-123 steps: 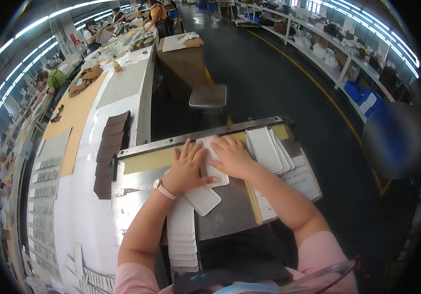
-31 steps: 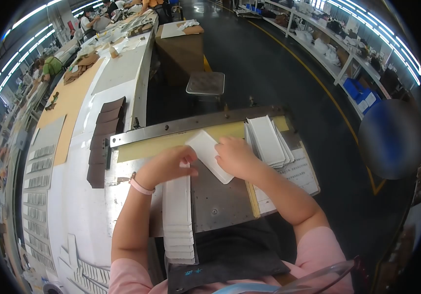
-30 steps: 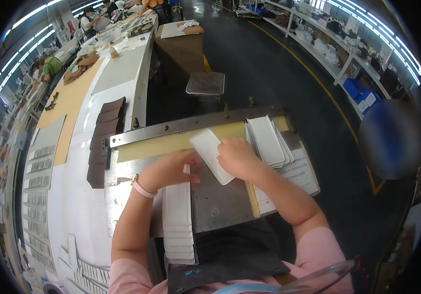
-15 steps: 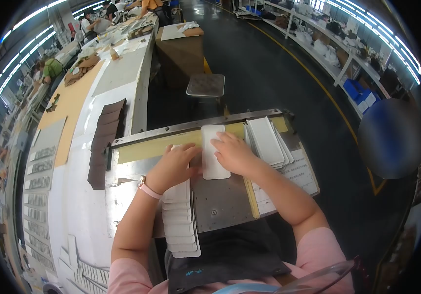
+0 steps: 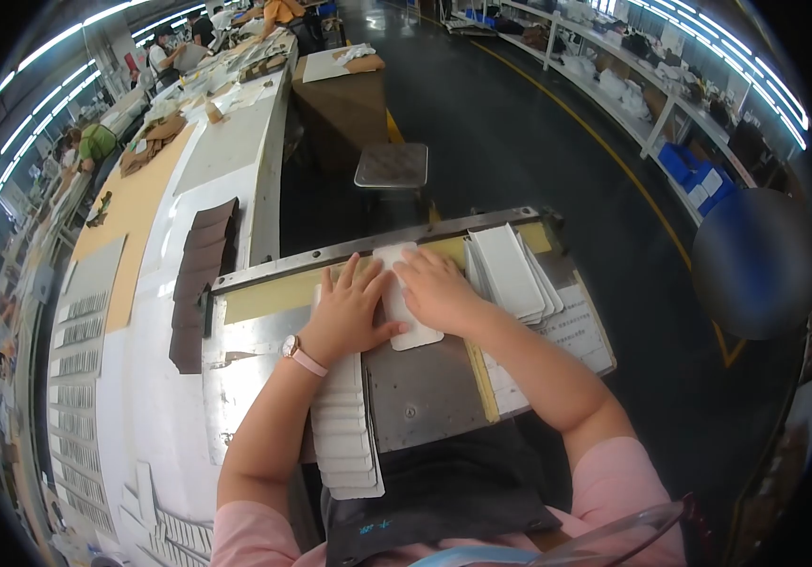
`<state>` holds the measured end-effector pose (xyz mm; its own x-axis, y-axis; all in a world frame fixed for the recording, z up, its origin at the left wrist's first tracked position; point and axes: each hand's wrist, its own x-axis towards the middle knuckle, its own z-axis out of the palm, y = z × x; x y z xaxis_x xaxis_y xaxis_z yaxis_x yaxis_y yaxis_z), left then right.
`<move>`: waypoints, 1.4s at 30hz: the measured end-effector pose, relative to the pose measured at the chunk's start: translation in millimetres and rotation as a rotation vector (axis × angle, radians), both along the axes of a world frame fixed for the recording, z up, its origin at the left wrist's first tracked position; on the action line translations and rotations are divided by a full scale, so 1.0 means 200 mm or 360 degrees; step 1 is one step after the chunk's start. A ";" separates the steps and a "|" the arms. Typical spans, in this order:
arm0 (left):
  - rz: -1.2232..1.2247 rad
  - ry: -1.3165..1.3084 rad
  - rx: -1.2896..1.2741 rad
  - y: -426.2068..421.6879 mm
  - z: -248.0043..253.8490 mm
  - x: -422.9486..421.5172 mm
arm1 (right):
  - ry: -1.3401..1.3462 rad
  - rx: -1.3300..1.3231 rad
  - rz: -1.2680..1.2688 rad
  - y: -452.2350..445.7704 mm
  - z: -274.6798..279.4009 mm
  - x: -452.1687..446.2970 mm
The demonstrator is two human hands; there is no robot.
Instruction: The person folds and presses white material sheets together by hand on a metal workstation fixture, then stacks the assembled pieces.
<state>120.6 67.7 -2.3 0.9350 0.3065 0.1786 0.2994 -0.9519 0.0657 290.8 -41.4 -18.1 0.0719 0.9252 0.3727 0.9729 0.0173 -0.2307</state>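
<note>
A white rounded piece (image 5: pixel 415 333) lies on the metal work plate (image 5: pixel 425 397), partly under my hands. My left hand (image 5: pixel 354 310) is spread flat, its thumb on the left edge of that piece and its palm over the top of an overlapping row of white pieces (image 5: pixel 341 430). The row runs down past the plate's front edge. My right hand (image 5: pixel 436 291) rests with its fingers spread on the upper part of the same piece. Right of it, a fanned stack of white pieces (image 5: pixel 510 274) lies near the metal bar (image 5: pixel 330 250).
Overlapping dark brown pieces (image 5: pixel 200 293) lie on the long white table (image 5: pixel 141 397) at left, near rows of small strips (image 5: pixel 78 397). A stool (image 5: pixel 392 166) and a brown box (image 5: pixel 340 109) stand beyond the plate. Printed paper (image 5: pixel 571 335) lies at right. Other people work far off.
The white piece, earlier slanted beside my raised left hand, now lies nearly upright in view. My left hand has come down and spread, and the row's pieces are more spread out.
</note>
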 end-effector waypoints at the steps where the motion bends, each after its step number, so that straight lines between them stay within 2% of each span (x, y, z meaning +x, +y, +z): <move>1: -0.0005 -0.0011 0.0004 0.00 0.00 0.00 | -0.0008 0.0001 -0.0006 0.00 -0.01 0.00; 14: -0.0106 -0.0217 0.0098 0.01 -0.01 0.00 | 0.0026 0.0072 -0.0115 0.00 0.04 -0.04; 20: -0.0156 -0.0349 0.0039 0.00 0.01 0.00 | 0.0068 0.0160 -0.0040 0.00 0.03 -0.01; 23: -0.0174 -0.0338 0.0002 0.00 0.01 -0.01 | 0.0097 0.0117 -0.0029 0.00 0.04 -0.01; 26: -0.0192 -0.0344 0.0007 0.01 0.02 0.00 | 0.0208 -0.0194 -0.0003 -0.01 0.11 0.00; 29: -0.0186 -0.0272 -0.0048 0.00 0.00 -0.01 | 0.0269 -0.0012 -0.0145 -0.01 0.06 -0.04; 35: -0.0088 -0.0105 -0.0169 -0.01 0.04 -0.02 | -0.0344 -0.0057 -0.0451 -0.02 0.04 -0.01; 38: -0.0124 -0.0228 -0.0102 0.03 0.02 -0.04 | -0.0041 -0.0391 -0.0481 -0.04 0.14 -0.05; 39: -0.0138 -0.0296 -0.0055 0.04 0.02 -0.05 | -0.0051 -0.0338 -0.0448 -0.04 0.15 -0.07; 42: 0.0164 -0.0507 -0.0598 0.20 0.08 -0.11 | 0.0035 -0.0272 -0.0325 -0.06 0.14 -0.11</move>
